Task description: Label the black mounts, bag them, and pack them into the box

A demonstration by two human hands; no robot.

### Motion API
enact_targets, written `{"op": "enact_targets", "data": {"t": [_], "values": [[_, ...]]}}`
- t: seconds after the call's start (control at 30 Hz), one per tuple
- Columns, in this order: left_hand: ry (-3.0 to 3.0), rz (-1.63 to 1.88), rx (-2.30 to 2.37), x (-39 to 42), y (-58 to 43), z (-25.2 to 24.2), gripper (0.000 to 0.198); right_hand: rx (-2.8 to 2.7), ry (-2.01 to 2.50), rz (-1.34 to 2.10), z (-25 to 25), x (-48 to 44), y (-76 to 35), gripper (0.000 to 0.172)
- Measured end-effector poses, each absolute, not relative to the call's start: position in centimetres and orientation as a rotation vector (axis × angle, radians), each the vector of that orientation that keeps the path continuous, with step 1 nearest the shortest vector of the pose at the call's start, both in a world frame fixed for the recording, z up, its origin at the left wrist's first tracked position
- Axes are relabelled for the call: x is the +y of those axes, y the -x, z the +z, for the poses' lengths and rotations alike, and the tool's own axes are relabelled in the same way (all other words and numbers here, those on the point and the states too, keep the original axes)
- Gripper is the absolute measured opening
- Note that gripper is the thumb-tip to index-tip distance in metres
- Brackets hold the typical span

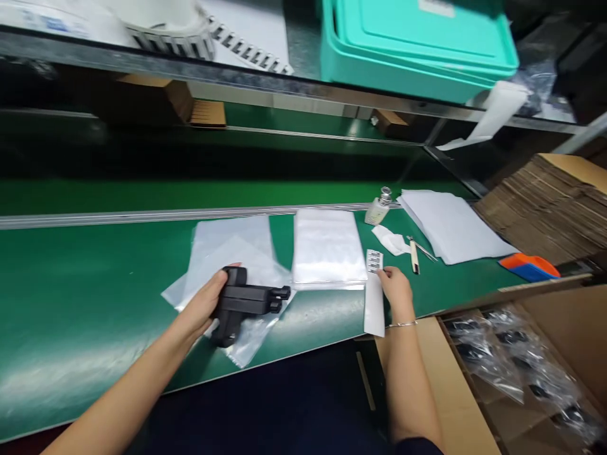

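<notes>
My left hand [206,303] is closed around a black plastic device [246,299] with a cross-shaped body and two short prongs pointing right. It is held above several loose clear plastic bags [232,243] on the green bench. My right hand [397,289] has its fingers pinched at the edge of a white strip of labels [374,309], just below the printed barcode-like labels at its top. Whether a single label is between the fingertips cannot be made out. Between the hands lies a neat stack of clear plastic bags [329,246].
Behind my right hand are a small bottle [379,207], crumpled white paper [391,241], a cutter [414,255], tweezers and white sheets [450,224]. An orange-blue tray [530,266] sits near flattened cartons [545,202]. An open carton [467,388] holds bagged items. A shelf with a teal bin [412,69] overhangs.
</notes>
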State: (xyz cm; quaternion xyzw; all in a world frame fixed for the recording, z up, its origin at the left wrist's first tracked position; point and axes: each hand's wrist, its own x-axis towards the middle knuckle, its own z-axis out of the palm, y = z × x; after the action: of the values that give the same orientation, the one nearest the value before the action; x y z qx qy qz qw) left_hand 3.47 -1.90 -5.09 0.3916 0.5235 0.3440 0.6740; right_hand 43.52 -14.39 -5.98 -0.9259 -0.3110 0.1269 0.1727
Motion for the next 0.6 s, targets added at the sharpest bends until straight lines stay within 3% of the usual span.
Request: {"op": "enact_targets", "data": {"t": [0.13,0.27,0.37,0.5,0.6], "values": [[-1.232,0.783,1.379,0.0,-2.4,-6.9,0.078,-0.857,2.696,0.420,-6.4,-12.5,-43.1,0.040],[-1.633,0.685,1.572,0.6,-1.9,-6.8,0.069,-0.864,2.732,0.445,-5.6,-13.0,-42.8,0.028],[-1.922,0.729,1.628,-0.4,-2.8,-4.8,0.063,-0.851,2.755,0.383,-4.6,-16.3,-42.0,0.028],[-1.979,0.586,1.284,-3.2,-7.2,-2.0,0.043,-0.835,2.794,0.387,-5.2,-22.3,-39.9,0.040],[-2.007,0.356,0.899,-5.6,-12.6,-2.1,0.033,-0.786,2.501,0.500,-6.9,-25.1,-38.4,0.039]]}}
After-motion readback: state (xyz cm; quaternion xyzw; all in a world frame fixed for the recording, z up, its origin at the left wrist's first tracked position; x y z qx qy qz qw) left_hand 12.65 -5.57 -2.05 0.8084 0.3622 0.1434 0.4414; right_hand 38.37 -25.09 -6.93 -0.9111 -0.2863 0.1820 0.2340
